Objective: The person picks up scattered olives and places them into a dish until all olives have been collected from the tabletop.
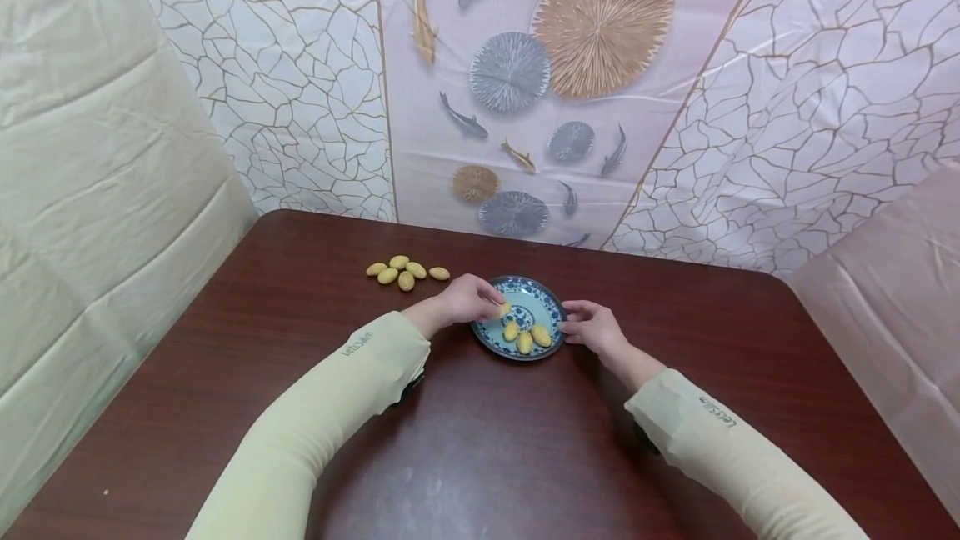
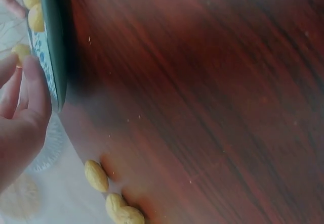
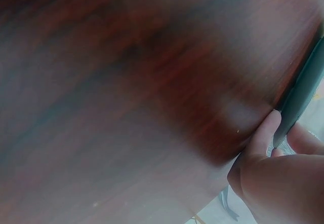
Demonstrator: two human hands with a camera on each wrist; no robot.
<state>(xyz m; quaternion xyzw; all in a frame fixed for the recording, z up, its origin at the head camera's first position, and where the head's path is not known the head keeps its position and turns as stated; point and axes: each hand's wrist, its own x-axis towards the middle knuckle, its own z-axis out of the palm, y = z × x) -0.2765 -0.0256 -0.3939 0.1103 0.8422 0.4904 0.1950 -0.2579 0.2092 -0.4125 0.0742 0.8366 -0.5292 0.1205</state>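
A round blue-and-white patterned plate (image 1: 487, 340) lies on the table with three small yellow oval fruits (image 1: 541, 335) grouped on its near side. Over the plate's left part, my left hand (image 1: 471, 300) pinches another yellow oval fruit (image 2: 21, 52) between thumb and fingertips. My right hand (image 1: 597, 328) is at the plate's right edge. In the right wrist view, the thumb (image 3: 268, 130) and a finger lie on either side of the plate's dark rim (image 3: 298, 95), pinching it. The exact kind of fruit cannot be told.
Several more yellow oval fruits (image 1: 406, 271) lie loose near the table's back edge, left of the plate. The dark reddish-brown wooden table (image 1: 480, 457) stretches toward me. Patterned cloth (image 1: 300, 107) hangs behind it, with pale cloth at both sides.
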